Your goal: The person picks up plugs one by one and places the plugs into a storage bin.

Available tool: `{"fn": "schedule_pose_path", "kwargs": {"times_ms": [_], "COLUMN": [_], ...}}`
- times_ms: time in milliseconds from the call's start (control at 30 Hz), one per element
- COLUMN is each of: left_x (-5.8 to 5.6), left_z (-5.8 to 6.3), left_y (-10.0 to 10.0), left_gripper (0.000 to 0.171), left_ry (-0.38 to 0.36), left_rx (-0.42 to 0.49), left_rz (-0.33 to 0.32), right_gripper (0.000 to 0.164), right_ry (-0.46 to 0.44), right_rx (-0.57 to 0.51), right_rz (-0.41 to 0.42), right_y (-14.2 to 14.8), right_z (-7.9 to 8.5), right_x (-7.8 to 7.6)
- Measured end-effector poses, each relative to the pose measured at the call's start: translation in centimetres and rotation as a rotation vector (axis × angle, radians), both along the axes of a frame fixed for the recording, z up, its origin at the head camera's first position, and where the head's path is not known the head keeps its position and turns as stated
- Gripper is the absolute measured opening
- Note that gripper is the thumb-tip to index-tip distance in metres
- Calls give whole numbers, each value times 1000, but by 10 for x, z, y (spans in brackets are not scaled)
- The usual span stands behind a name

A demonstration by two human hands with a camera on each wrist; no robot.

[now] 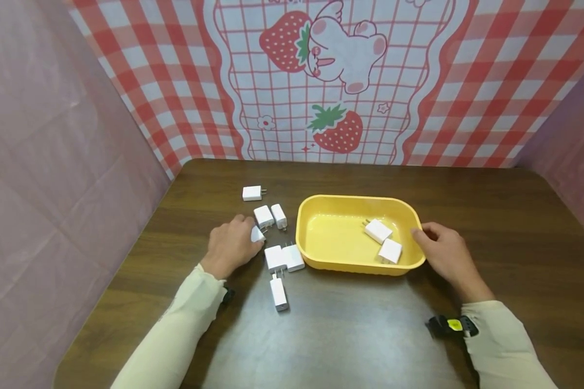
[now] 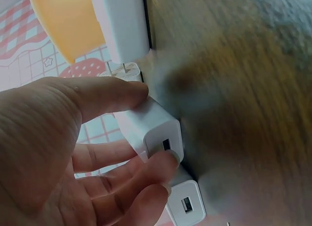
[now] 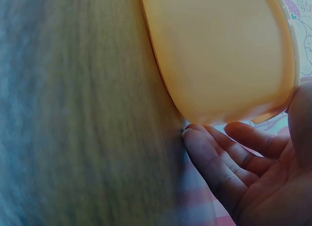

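My left hand [image 1: 230,246] pinches a white USB wall charger [image 1: 257,234] between thumb and fingers, low over the table left of the container. In the left wrist view the USB port of this charger [image 2: 151,121] faces the fingertips. At the right end of a yellow plastic container [image 1: 340,266], my right hand [image 1: 443,253] grips the rim, thumb on top and fingers against the outer wall. Two white chargers, an upper one [image 1: 378,231] and a lower one [image 1: 390,252], lie inside it on the right.
Several more white chargers lie left of the container: one at the back [image 1: 252,193], a pair close by the left hand [image 1: 264,216], two side by side [image 1: 275,259], and one nearer the front [image 1: 279,293]. A checked strawberry cloth [image 1: 340,129] hangs behind the wooden table [image 1: 350,329].
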State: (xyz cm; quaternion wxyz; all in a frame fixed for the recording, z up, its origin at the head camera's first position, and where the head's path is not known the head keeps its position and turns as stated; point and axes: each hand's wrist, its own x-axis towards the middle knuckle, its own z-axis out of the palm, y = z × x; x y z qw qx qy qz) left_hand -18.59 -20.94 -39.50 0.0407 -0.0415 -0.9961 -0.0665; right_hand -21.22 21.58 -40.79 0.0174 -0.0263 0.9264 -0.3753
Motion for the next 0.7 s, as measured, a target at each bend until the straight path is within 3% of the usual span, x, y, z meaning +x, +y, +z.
{"fn": "schedule_pose_path", "kwargs": {"times_ms": [267,700], "left_x": [1,1], "left_z": [3,8], "left_y": [5,7], "left_gripper": [42,46], "left_ry": [-33,-6], "left_rx": [51,108], "left_rz": [64,94], "right_gripper": [59,60], "right_ry": [-15,-21], "right_rx": [-7,-11], "right_rz": [-7,-8], "right_y": [1,1], "right_z": [-1,0], "right_x": [0,1]}}
